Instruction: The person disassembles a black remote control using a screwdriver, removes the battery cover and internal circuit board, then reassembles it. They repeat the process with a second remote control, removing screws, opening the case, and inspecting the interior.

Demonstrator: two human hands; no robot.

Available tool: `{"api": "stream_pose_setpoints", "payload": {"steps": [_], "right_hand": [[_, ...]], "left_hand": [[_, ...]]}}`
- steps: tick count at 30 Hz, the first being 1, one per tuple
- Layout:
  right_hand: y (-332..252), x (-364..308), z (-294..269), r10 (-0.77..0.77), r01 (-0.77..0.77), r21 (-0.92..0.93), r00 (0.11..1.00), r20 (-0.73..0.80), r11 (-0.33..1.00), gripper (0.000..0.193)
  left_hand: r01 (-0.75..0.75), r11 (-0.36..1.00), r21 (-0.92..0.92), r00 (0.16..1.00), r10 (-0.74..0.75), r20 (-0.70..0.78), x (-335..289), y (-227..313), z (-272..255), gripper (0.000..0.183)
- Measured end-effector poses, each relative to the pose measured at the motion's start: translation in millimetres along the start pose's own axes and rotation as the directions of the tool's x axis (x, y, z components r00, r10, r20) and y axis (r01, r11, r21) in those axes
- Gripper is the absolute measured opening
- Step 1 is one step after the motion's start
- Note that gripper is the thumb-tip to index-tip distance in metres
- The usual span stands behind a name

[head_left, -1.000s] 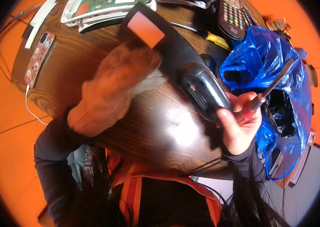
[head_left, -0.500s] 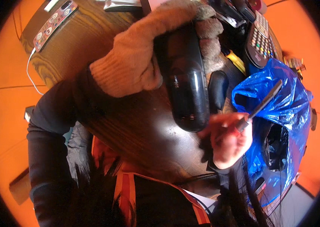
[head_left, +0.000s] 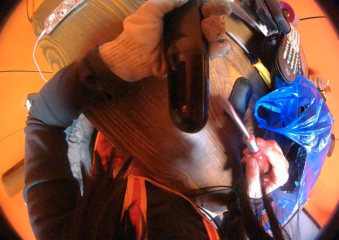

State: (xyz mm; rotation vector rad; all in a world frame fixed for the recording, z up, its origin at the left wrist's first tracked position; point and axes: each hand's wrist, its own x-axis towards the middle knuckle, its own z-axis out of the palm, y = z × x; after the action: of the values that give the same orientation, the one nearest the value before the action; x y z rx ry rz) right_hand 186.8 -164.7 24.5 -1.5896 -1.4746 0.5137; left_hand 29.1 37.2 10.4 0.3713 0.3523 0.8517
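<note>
Screwdriver (head_left: pixel 252 144) swung, now pointing up-left; right hand (head_left: pixel 270 166) curled around handle (head_left: pixel 260 161).

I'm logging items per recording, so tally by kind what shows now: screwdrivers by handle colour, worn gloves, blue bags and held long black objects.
Red-handled screwdriver: 1, in the right hand
Yellow-handled screwdriver: 1, on the table
Glove: 1, on the left hand
Blue bag: 1
Long black object: 1, held by the left hand
Total: 5

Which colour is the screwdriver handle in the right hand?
Mostly red: the screwdriver handle shows best in the head view, though fingers partly cover it.
</note>
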Motion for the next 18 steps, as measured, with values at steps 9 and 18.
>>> {"api": "stream_pose_setpoints", "payload": {"steps": [9, 18], "right_hand": [[-20, 2, -6, -0.119, 0.121, -0.241, 0.993, 0.024, 0.963, 0.023], [-28, 8, -24, -0.155, 0.235, -0.288, 0.949, 0.275, 0.928, 0.031]], "left_hand": [[-0.003, 1.0, 0.011, 0.986, 0.005, -0.167, 25, -6, -23, 0.027], [0.023, 0.999, 0.04, 0.972, -0.013, -0.237, 22, -2, -20, 0.027]]}}
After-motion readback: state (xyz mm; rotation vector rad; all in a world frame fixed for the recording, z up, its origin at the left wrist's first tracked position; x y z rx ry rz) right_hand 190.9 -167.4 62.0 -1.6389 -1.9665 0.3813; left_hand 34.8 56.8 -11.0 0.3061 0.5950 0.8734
